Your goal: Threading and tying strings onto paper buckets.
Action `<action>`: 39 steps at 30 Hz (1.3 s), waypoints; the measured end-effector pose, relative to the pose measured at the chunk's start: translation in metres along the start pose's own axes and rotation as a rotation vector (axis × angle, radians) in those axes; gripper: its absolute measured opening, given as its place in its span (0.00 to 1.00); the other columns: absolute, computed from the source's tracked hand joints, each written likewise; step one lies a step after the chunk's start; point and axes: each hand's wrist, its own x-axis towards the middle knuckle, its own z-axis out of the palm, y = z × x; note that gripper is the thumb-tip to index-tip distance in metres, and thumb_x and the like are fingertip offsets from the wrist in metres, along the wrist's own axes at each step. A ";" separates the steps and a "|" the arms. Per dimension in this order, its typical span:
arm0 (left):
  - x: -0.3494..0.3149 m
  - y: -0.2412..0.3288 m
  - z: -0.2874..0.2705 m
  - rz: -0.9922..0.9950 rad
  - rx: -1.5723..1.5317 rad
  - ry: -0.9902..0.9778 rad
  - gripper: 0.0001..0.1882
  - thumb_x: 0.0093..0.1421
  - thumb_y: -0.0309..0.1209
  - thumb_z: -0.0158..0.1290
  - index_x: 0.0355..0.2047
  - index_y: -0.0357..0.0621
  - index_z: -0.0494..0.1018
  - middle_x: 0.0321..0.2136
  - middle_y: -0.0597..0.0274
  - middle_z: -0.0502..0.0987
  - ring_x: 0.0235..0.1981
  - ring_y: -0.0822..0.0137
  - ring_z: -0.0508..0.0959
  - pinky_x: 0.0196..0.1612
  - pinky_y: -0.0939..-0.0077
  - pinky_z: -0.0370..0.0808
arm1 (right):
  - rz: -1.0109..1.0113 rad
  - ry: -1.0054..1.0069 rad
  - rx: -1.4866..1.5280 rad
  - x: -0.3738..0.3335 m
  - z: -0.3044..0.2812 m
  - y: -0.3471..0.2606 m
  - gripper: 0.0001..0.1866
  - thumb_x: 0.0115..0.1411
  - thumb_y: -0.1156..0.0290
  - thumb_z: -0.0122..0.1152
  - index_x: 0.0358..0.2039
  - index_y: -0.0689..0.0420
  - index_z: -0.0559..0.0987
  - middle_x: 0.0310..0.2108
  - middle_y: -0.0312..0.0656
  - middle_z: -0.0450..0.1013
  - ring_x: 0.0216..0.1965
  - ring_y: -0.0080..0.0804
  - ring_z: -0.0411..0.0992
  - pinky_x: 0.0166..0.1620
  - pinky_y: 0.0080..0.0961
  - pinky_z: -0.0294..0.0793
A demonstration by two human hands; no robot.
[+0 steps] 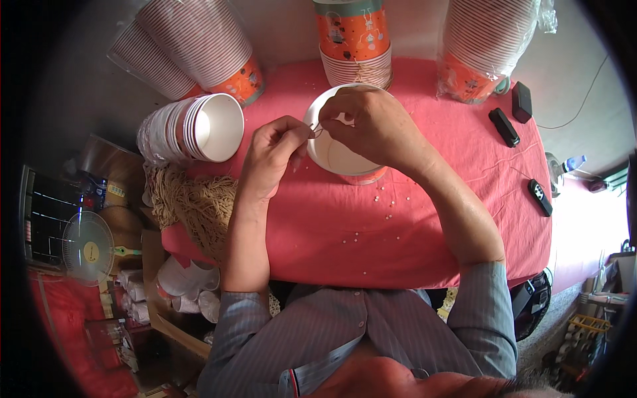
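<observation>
Above the rim of a white-lined paper bucket, both my hands meet at the middle of the table. My left hand is closed in a pinch on a thin strand, probably cord, that forms a small loop between the hands. Closed over the bucket's opening, my right hand pinches the same strand; its fingertips are partly hidden. A line like a thin cord crosses the bucket's inner wall. Beside my left forearm, a tangled bundle of beige cords hangs over the table's left edge.
Small white bits are scattered on the pink cloth. Nested buckets lie at left; tall orange-patterned stacks stand behind. Black devices sit at right. A cardboard box with white cups and a fan are lower left.
</observation>
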 end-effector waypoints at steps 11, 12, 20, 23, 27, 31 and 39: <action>-0.003 0.002 0.001 0.014 0.186 -0.013 0.07 0.70 0.27 0.60 0.38 0.36 0.85 0.24 0.76 0.76 0.24 0.85 0.68 0.28 0.83 0.63 | -0.252 0.061 -0.150 -0.001 0.009 0.004 0.06 0.65 0.65 0.66 0.38 0.52 0.85 0.32 0.42 0.85 0.35 0.46 0.84 0.40 0.46 0.84; -0.004 0.002 0.002 0.031 0.208 -0.026 0.07 0.70 0.26 0.60 0.40 0.36 0.85 0.25 0.76 0.77 0.26 0.85 0.68 0.29 0.82 0.64 | -0.251 0.061 -0.151 -0.001 0.008 0.002 0.06 0.65 0.65 0.66 0.38 0.52 0.85 0.32 0.42 0.85 0.35 0.46 0.84 0.40 0.46 0.84; -0.009 0.006 0.018 0.144 0.472 0.027 0.08 0.69 0.25 0.61 0.43 0.34 0.85 0.30 0.64 0.84 0.30 0.79 0.77 0.35 0.77 0.74 | 0.097 -0.169 0.174 -0.003 0.004 0.006 0.08 0.71 0.72 0.58 0.41 0.60 0.84 0.32 0.45 0.84 0.35 0.38 0.85 0.42 0.37 0.83; -0.011 0.006 0.021 0.210 0.533 0.048 0.07 0.68 0.24 0.61 0.43 0.33 0.85 0.31 0.58 0.85 0.30 0.74 0.80 0.36 0.72 0.77 | 0.146 -0.215 0.189 -0.001 0.001 0.004 0.08 0.70 0.72 0.60 0.42 0.60 0.84 0.33 0.47 0.84 0.36 0.38 0.85 0.43 0.37 0.83; -0.014 0.008 0.025 0.271 0.632 0.067 0.07 0.66 0.23 0.62 0.42 0.33 0.84 0.32 0.54 0.83 0.29 0.67 0.81 0.35 0.69 0.77 | 0.135 -0.235 0.115 0.000 -0.001 0.002 0.08 0.69 0.71 0.62 0.42 0.60 0.85 0.33 0.47 0.84 0.36 0.37 0.85 0.43 0.37 0.83; -0.016 0.011 0.029 0.264 0.747 0.098 0.07 0.65 0.22 0.63 0.42 0.33 0.84 0.30 0.54 0.81 0.28 0.65 0.81 0.35 0.68 0.77 | 0.135 -0.242 0.205 0.001 -0.005 0.004 0.08 0.68 0.70 0.63 0.43 0.60 0.85 0.33 0.45 0.85 0.36 0.35 0.85 0.43 0.36 0.82; -0.013 0.007 0.023 0.309 0.666 0.059 0.06 0.67 0.22 0.61 0.42 0.33 0.84 0.32 0.53 0.80 0.30 0.64 0.82 0.34 0.66 0.77 | 0.212 -0.296 0.178 0.001 -0.009 0.000 0.10 0.66 0.72 0.66 0.46 0.59 0.85 0.37 0.43 0.86 0.41 0.33 0.84 0.46 0.34 0.82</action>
